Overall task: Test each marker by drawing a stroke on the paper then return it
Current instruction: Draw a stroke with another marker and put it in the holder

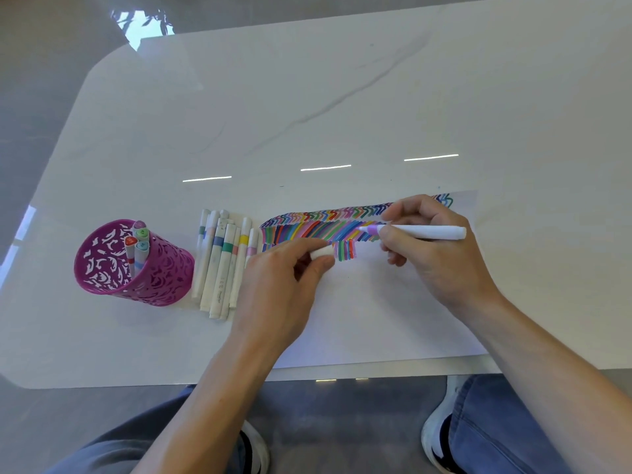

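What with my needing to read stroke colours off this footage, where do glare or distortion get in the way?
Head view: three bright light streaks and a window reflection glare on the glossy table, all clear of the paper; the strokes read evenly lit and fairly sharp; the wide lens bows the table's edges; shadows are faint.

A glossy white table point(307, 97), veined grey like marble, mirrors strip lights around a matt sheet of paper point(376, 319). The markers point(219, 268) are smooth white plastic, the magenta cup point(164, 278) looks like pierced, painted metal, the jeans point(513, 422) are blue denim, and the grey floor point(51, 63) is polished.
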